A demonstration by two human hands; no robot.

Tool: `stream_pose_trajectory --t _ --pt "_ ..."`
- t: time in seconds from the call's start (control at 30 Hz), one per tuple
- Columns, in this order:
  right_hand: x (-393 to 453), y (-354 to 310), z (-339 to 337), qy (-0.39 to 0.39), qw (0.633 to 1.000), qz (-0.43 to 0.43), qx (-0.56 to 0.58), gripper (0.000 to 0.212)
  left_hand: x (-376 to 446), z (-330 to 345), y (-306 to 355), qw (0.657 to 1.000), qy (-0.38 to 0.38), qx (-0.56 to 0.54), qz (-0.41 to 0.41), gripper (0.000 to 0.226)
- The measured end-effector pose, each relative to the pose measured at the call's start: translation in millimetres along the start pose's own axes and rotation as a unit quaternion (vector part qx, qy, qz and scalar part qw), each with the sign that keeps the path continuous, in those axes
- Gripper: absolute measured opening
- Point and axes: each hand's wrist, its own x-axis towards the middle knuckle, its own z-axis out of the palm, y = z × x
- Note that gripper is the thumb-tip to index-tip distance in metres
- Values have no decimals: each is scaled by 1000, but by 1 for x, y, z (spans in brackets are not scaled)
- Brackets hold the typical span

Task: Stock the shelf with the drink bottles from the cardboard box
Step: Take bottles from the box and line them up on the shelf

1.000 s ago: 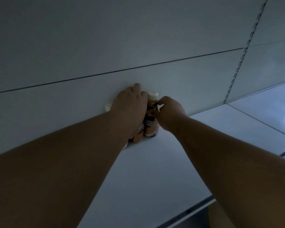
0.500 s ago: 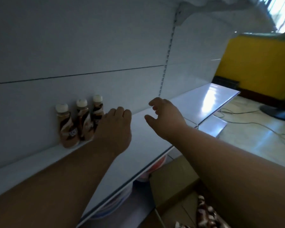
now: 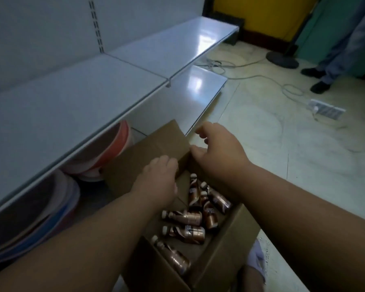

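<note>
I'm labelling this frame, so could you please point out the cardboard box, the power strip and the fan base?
cardboard box (image 3: 156, 144), head view, on the raised far flap.
power strip (image 3: 327, 109), head view, on its white top face.
fan base (image 3: 282, 59), head view, on the dark round foot.

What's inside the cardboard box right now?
Inside the cardboard box lie brown drink bottles with pale caps, on their sides. The left hand and right hand and their forearms cover part of the inside.

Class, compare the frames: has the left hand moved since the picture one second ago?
Yes. The left hand has come down off the shelf and now reaches into the cardboard box on the floor.
</note>
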Motion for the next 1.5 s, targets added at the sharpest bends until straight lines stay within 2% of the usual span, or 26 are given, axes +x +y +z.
stream_pose_trajectory --t 0.13,0.23,0.37,0.47,0.53,0.6,0.63,0.67,0.73,0.77,0.8,0.83,0.87,0.9,0.97,1.0,1.03,1.13,1.17,1.27,1.33,1.43,1.5 --pt "2 76 56 -67 996 50 6 34 31 89 5 991 -129 -2 -34 30" --pt "6 122 96 -114 991 75 -7 32 46 145 -1 976 -196 -4 -96 36" --pt "13 169 155 -193 974 116 8 38 51 204 -23 943 -267 -35 -198 23" --pt "20 193 193 -249 956 154 16 45 47 245 -41 914 -289 -35 -283 18" --pt "28 207 218 -295 940 169 18 50 47 271 -45 864 -299 -116 -388 37" --pt "36 215 240 -336 927 169 7 57 50 288 -47 762 -263 -260 -532 48" --pt "41 218 251 -357 918 170 5 61 51 296 -47 724 -234 -294 -578 51" --pt "46 221 263 -383 908 169 4 66 52 302 -50 718 -227 -291 -590 51" --pt "56 222 286 -452 879 148 -45 70 53 313 -51 779 -209 -193 -559 45" --pt "60 223 296 -476 864 135 -94 64 53 317 -50 809 -169 -149 -543 42" --pt "65 225 305 -468 865 124 -131 57 53 318 -47 827 -123 -135 -533 41" --pt "67 227 313 -444 875 131 -139 53 54 318 -44 826 -82 -150 -537 46" --pt "67 230 319 -415 888 152 -129 52 58 318 -41 800 -48 -196 -565 52" --pt "65 232 325 -380 903 169 -110 49 63 321 -41 753 -14 -259 -605 59" --pt "56 232 328 -336 922 175 -77 38 75 321 -39 615 27 -393 -683 66" --pt "51 233 326 -316 931 178 -51 34 78 322 -39 571 26 -433 -697 66" --pt "47 233 321 -298 936 189 -13 32 78 323 -38 565 9 -454 -689 62" --pt "39 228 291 -264 922 254 123 34 71 316 -32 617 -9 -475 -627 40" --pt "36 224 277 -260 917 262 149 33 66 307 -32 625 -5 -491 -607 37" --pt "34 200 232 -217 914 267 214 27 53 259 -33 629 4 -537 -562 35" --pt "41 174 201 -177 916 273 234 28 51 215 -34 619 19 -582 -527 35" --pt "58 115 153 -161 912 250 282 32 53 137 -38 580 67 -653 -483 30" --pt "68 71 123 -154 916 216 300 29 50 82 -38 586 122 -667 -444 27"
